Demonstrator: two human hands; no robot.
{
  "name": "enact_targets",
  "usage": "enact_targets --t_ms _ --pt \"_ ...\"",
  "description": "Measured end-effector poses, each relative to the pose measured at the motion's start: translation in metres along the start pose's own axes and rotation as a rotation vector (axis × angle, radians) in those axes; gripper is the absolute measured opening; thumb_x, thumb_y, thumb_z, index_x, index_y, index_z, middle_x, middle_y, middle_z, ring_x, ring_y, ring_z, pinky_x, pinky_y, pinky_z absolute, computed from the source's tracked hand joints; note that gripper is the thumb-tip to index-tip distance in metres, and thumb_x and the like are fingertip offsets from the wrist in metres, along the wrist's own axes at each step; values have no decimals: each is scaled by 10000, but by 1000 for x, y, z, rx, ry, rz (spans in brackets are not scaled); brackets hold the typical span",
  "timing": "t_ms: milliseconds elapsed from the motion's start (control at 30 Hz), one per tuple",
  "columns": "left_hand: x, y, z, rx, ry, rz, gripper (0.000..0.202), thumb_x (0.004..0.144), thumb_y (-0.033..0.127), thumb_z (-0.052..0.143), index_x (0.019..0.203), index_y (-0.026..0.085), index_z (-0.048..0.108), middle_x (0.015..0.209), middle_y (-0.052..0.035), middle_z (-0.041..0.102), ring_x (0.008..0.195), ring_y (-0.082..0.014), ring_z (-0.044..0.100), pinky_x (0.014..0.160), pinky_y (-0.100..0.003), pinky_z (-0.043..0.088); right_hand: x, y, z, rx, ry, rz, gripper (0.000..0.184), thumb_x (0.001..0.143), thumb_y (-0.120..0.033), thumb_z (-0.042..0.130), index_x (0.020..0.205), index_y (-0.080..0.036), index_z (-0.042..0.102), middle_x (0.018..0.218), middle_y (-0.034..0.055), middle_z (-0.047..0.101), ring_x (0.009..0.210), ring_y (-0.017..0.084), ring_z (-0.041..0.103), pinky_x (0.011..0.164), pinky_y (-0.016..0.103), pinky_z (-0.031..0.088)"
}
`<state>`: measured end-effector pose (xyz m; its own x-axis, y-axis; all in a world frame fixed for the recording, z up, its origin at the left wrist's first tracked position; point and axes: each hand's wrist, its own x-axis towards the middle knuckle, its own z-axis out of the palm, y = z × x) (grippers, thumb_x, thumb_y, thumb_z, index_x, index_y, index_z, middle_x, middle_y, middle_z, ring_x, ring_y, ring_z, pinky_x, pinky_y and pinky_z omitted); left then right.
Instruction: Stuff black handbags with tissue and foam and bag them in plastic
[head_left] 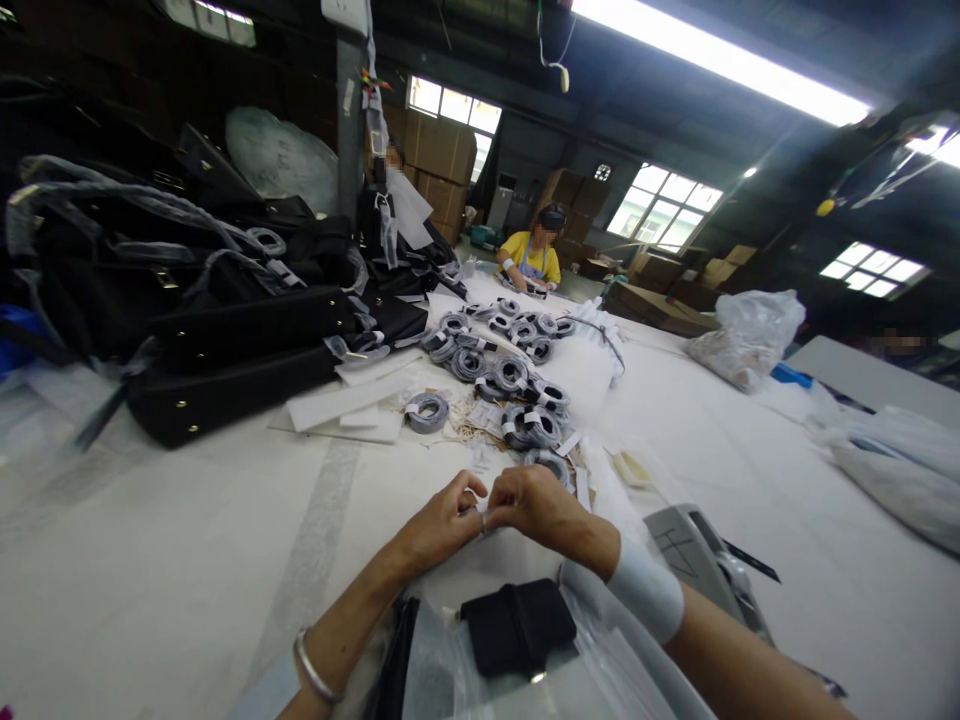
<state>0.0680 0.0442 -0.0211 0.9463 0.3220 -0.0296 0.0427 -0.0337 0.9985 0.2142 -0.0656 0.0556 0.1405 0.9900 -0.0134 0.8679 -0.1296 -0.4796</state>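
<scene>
My left hand [454, 515] and my right hand [529, 505] meet at the fingertips over the near middle of the table. Fingers and thumbs on both are pinched together. Whatever lies between them is too small to make out. Just below, close to my body, is a black item with a strap-like band across it [519, 625], lying among clear plastic film [622, 650]. Right beyond my fingers sit grey coiled straps with white bands [534, 428]. A single coil [427, 411] lies a little to the left of that pile.
Black bags [247, 330] are heaped at the left, with white card strips [349, 400] beside them. A grey device [697, 560] stands at my right. Farther back are a filled plastic bag [750, 335] and a person in yellow [551, 262] across the table.
</scene>
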Motion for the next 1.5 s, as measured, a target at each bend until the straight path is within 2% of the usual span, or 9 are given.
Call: enact_targets --t_ms 233,433,567,700,833,933,1033,1200,1500 --pt "-5 10 3 96 -50 -1 273 822 290 503 1082 204 508 760 40 593 681 -134 504 636 -255 357 -2 7 0 188 -60 283 360 511 -220 918 731 -203 635 614 -79 578 564 104 496 480 217 268" --pt "-3 9 8 128 10 -70 329 718 259 550 1038 199 502 788 20 641 676 -142 540 614 -250 368 -8 7 10 258 -45 319 321 538 -197 893 717 -200 626 587 -87 548 545 94 472 486 220 274" --pt "-2 11 7 98 -1 -98 337 707 294 543 1026 197 494 793 17 635 691 -155 565 627 -262 400 -32 8 -1 414 84 243 228 657 -181 792 856 -202 683 681 -48 643 639 133 584 595 242 414" --pt "-3 13 3 159 11 -124 328 722 403 552 978 205 496 833 -13 669 781 -206 624 716 -313 460 -100 36 -43 457 331 306 204 746 -328 713 902 -198 699 852 14 716 795 184 640 740 295 482" --pt "-3 9 -2 235 41 -136 391 716 483 580 993 212 531 857 -38 698 817 -246 659 771 -363 503 -209 80 -88 345 523 612 273 745 -422 665 870 -184 710 861 44 728 809 216 641 762 325 478" --pt "-3 4 -3 268 60 -102 419 705 521 612 995 223 559 915 -55 711 893 -267 672 802 -377 526 -284 107 -97 288 561 860 319 699 -473 675 818 -182 725 829 68 734 796 240 638 763 348 464" --pt "-4 0 -2 321 82 -56 431 689 551 639 975 234 581 989 -71 712 973 -287 668 842 -389 535 -324 123 -87 356 529 935 382 663 -516 686 803 -166 742 858 95 742 817 251 637 781 361 454" --pt "-4 -8 -3 411 73 -15 443 715 588 625 983 238 580 1042 -87 698 1033 -303 659 888 -402 535 -326 136 -71 524 439 932 467 677 -554 690 926 -166 766 956 91 743 862 224 632 769 340 444" --pt "-7 -13 -3 443 81 9 453 750 599 608 1005 226 576 1044 -90 695 1032 -293 666 877 -378 545 -323 147 -73 629 483 873 331 592 -445 750 735 -147 747 754 55 715 757 189 598 791 339 435"
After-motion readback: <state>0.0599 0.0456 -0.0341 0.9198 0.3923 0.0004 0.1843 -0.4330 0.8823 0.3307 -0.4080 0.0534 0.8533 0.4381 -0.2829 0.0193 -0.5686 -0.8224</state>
